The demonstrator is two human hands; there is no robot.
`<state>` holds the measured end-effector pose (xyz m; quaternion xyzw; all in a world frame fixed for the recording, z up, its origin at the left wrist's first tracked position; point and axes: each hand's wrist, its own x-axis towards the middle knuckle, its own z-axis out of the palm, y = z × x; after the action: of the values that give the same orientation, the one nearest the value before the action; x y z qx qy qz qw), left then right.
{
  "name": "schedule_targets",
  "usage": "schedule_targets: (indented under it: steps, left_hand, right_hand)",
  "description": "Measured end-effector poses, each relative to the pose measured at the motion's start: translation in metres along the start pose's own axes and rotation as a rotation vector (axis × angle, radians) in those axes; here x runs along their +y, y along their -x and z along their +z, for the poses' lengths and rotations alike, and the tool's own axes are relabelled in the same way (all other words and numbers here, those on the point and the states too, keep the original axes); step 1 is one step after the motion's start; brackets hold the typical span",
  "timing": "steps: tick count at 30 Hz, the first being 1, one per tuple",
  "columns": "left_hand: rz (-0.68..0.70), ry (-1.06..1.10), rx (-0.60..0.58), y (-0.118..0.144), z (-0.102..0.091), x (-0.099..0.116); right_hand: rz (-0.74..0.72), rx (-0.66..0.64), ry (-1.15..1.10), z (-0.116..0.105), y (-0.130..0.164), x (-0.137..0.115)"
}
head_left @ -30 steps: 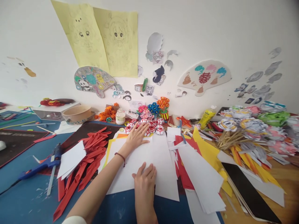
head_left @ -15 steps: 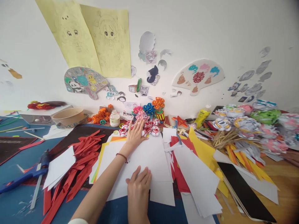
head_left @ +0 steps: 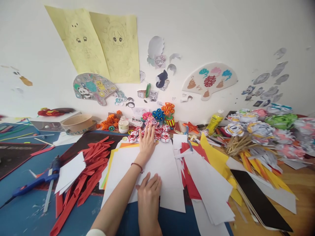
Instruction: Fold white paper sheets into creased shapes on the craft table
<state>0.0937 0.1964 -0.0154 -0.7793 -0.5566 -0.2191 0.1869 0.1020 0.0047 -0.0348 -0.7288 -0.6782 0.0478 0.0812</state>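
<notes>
My left hand (head_left: 147, 142) lies flat with spread fingers at the far edge of a stack of white paper sheets (head_left: 164, 164), its fingertips touching a cluster of small red-and-white paper flowers (head_left: 161, 136). A thin dark bracelet sits on that wrist. Nearer me, my right hand (head_left: 149, 195) presses flat on the near part of the same white sheets, fingers apart. Neither hand grips anything. Yellow and orange sheets peek out under the left edge of the white stack.
Red paper strips (head_left: 85, 173) and a blue glue gun (head_left: 34, 182) lie at left, a paper bowl (head_left: 77, 123) behind them. A small jar (head_left: 123, 124), colourful paper flowers (head_left: 162, 114) and a yellow glue bottle (head_left: 213, 121) line the wall. More paper flowers on sticks (head_left: 261, 134) pile at right.
My left hand has slid slightly further forward onto the small red-and-white flowers. My right hand stays pressed on the paper. The view has shifted a little.
</notes>
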Motion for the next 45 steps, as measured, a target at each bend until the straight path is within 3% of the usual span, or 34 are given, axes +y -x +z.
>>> schedule_targets:
  steps: [8,19,28,34,39,45]
  left_hand:
    - [0.001,0.039,-0.032,0.014,-0.009,-0.016]
    - [0.068,0.020,-0.044,0.076,-0.035,-0.061]
    - [-0.007,-0.067,-0.072,0.155,-0.073,-0.097]
    - [-0.074,-0.065,-0.103,0.203,-0.096,-0.117]
    - [-0.141,-0.035,-0.103,0.224,-0.106,-0.128]
    - [-0.234,0.070,-0.122,0.229,-0.112,-0.128]
  right_hand:
    - [-0.014,-0.005,0.045,-0.004,0.001,0.000]
    - [-0.052,0.028,0.206,-0.005,-0.001,0.002]
    - [-0.178,0.116,0.219,-0.017,-0.006,0.018]
    - [-0.346,0.190,0.242,-0.022,-0.008,0.038]
    - [-0.435,0.225,0.166,-0.025,-0.011,0.057]
    - [-0.442,0.250,0.180,-0.024,-0.008,0.059]
